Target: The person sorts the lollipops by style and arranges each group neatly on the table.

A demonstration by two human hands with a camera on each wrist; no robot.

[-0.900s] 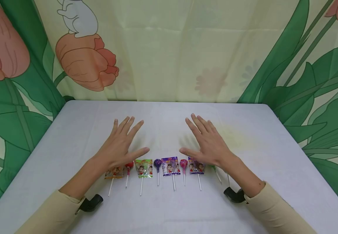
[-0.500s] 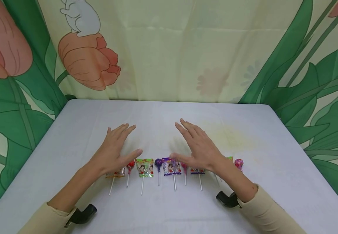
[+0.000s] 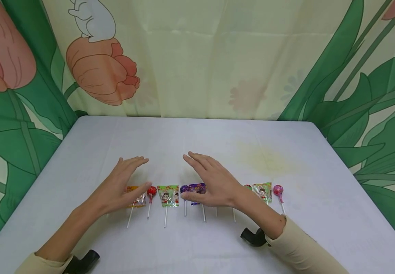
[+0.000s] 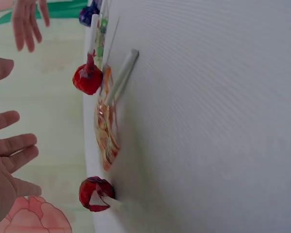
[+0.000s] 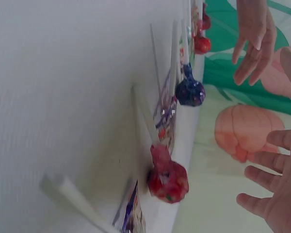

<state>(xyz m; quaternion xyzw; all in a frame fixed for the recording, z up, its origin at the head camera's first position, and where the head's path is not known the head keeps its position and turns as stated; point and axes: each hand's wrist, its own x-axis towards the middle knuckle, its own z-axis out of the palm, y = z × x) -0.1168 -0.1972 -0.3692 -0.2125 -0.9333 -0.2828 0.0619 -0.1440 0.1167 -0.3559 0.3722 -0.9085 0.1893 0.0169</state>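
Lollipops lie in a row across the white table. My left hand [image 3: 120, 186], fingers extended, hovers over the row's left end, its thumb partly over an orange-wrapped flat lollipop [image 3: 137, 198]. Beside it lie a red round lollipop [image 3: 151, 191] and a green-wrapped flat one [image 3: 168, 196]. Beneath that hand, the left wrist view shows another red lollipop [image 4: 96, 194]. My right hand [image 3: 216, 184], fingers also extended, is above the middle, near a purple round lollipop [image 3: 184, 188] and partly covering a purple packet [image 3: 196, 188]. It hides a pink lollipop [image 5: 169, 181]. Neither hand holds anything.
Right of the right forearm lie a green-yellow wrapped lollipop [image 3: 263, 191] and a pink round lollipop [image 3: 278, 190]. White cloth covers the table [image 3: 197, 247]. A curtain [image 3: 190, 61] printed with tulips and a rabbit stands behind it.
Both hands have moved left and slightly nearer the body, staying extended. Lollipops at the right end have come into view, while the right hand now covers ones near the middle.
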